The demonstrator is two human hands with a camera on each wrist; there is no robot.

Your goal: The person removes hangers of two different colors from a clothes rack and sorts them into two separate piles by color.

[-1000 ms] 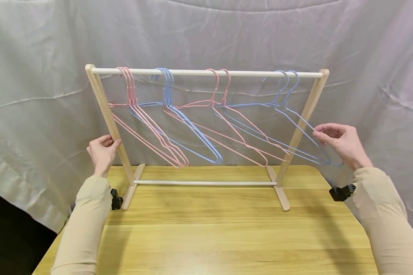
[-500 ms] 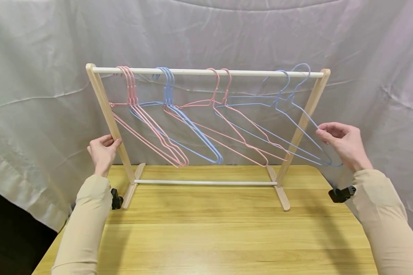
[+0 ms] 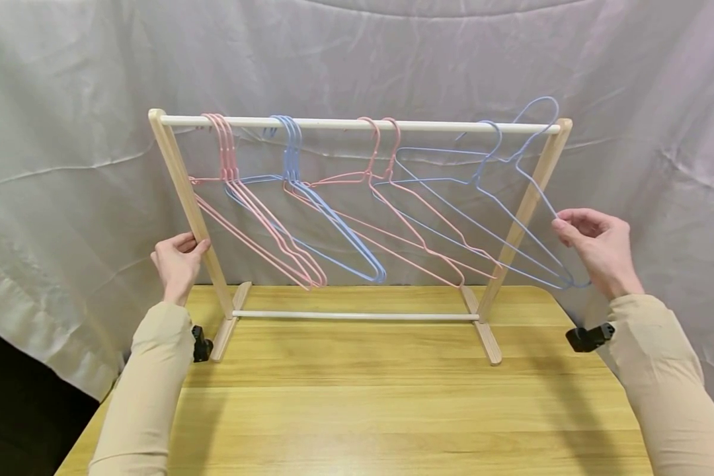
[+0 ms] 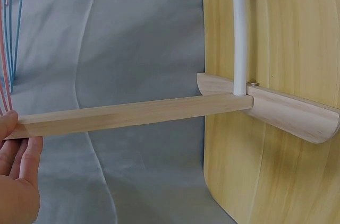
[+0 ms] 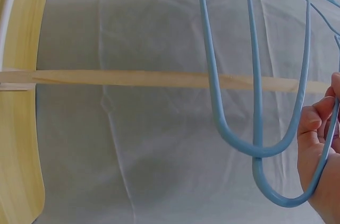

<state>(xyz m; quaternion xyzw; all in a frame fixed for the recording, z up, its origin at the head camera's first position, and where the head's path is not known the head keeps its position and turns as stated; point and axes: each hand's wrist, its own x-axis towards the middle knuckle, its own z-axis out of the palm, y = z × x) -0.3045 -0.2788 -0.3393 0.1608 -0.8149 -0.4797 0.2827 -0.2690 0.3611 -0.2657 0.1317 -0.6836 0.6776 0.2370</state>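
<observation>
My right hand (image 3: pixel 597 248) pinches one sloping arm of a blue wire hanger (image 3: pixel 538 188) at the right end of a small wooden clothes rack (image 3: pixel 178 175). That hanger is tilted, its hook raised above the white top rail (image 3: pixel 327 123). A second blue hanger (image 3: pixel 500 135) hangs just left of it; the two rounded ends overlap in the right wrist view. On the other side, my left hand (image 3: pixel 177 261) holds the rack's left post between thumb and fingers, and the left wrist view shows this grip at the post's (image 4: pixel 133 115) edge.
Several pink hangers (image 3: pixel 229 152) hang bunched at the rail's left, beside a group of blue hangers (image 3: pixel 291 152). Two pink hangers (image 3: pixel 376 142) hang mid-rail. The rack stands on a wooden table (image 3: pixel 357 396), with a grey curtain (image 3: pixel 357 59) behind.
The rightmost blue hanger has been lifted by my right hand, its hook rising from the rail and shifting right. My left hand stays on the post.
</observation>
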